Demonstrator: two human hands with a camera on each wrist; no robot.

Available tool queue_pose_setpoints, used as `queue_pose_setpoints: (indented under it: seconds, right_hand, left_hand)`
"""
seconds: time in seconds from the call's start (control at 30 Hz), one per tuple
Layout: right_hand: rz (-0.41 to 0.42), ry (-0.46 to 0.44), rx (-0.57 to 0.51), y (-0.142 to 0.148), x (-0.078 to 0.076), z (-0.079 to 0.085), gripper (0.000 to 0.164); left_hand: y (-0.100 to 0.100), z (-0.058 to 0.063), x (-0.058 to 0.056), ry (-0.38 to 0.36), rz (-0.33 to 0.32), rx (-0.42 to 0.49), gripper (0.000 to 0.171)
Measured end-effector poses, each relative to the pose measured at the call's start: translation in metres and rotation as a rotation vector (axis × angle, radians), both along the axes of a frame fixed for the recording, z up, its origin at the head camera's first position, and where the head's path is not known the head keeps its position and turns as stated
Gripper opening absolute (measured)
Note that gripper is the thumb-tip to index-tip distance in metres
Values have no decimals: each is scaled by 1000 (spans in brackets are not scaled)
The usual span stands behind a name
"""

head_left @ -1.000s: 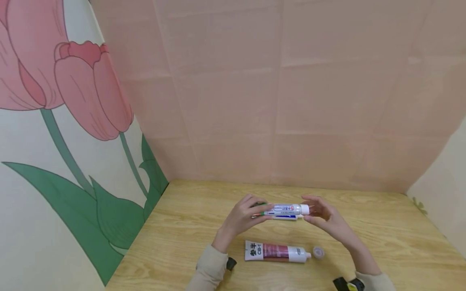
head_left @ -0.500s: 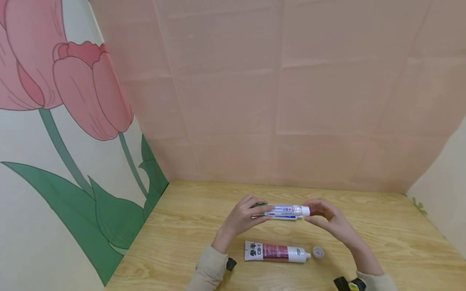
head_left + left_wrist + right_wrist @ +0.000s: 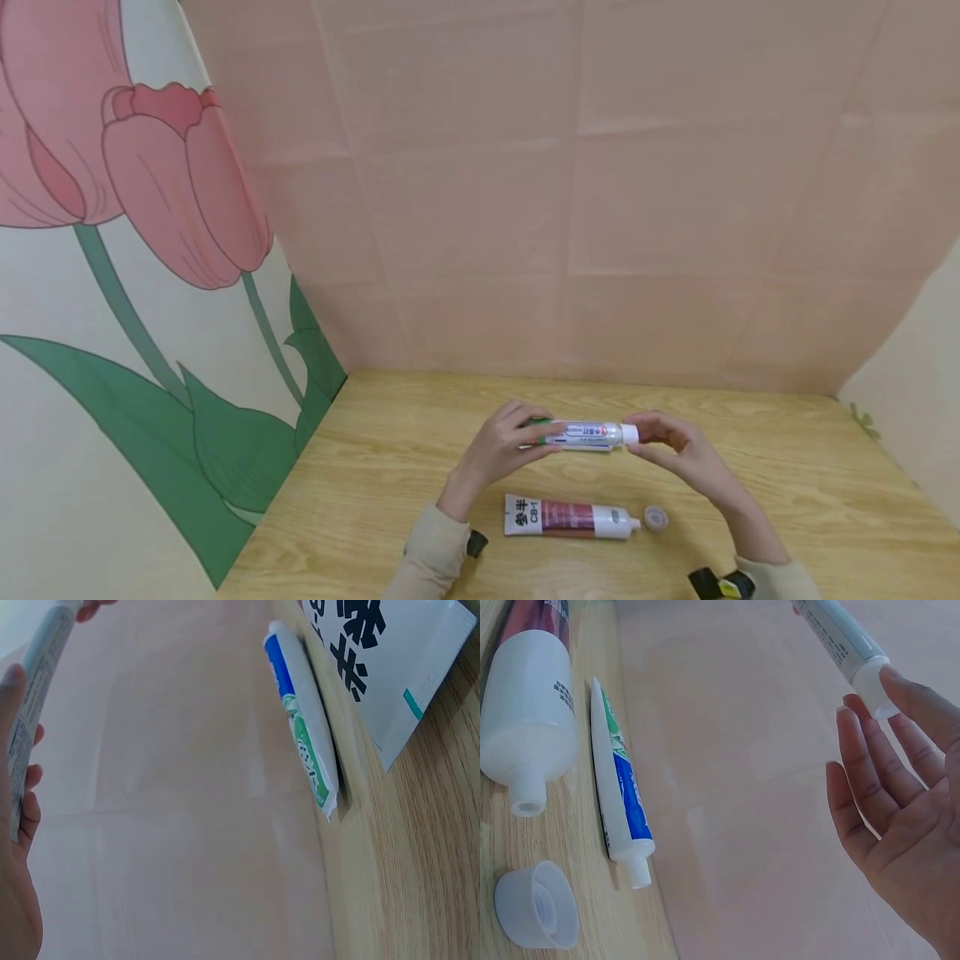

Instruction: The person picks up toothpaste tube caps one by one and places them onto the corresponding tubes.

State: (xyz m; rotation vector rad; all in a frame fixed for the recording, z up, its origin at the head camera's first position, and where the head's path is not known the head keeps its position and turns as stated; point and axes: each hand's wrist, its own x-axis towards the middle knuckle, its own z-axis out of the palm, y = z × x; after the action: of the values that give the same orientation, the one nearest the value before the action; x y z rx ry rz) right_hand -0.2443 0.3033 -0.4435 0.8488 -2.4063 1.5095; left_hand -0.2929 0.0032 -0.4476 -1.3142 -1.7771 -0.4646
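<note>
Left hand: curled in a grip | right hand: pinching at the fingertips | forearms: angled inward

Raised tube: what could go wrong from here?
The raised tube could turn in the left grip, which holds it toward its tail, if the right grip twists the white cap. The maroon-and-white tube lies uncapped, so a bump might squeeze out its contents. The loose cap near its nozzle could get knocked away.
</note>
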Motion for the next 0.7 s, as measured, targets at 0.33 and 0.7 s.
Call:
queue_pose_setpoints:
  seconds: [0.33, 0.7]
  right_hand:
    - [-33, -51, 1, -7, 12, 1, 26]
    - [-60, -68, 14, -14, 20, 0, 18]
  left_hand:
    - [-4, -2, 5, 1, -22, -10, 41]
    - [-8, -2, 10, 14, -52, -4, 40]
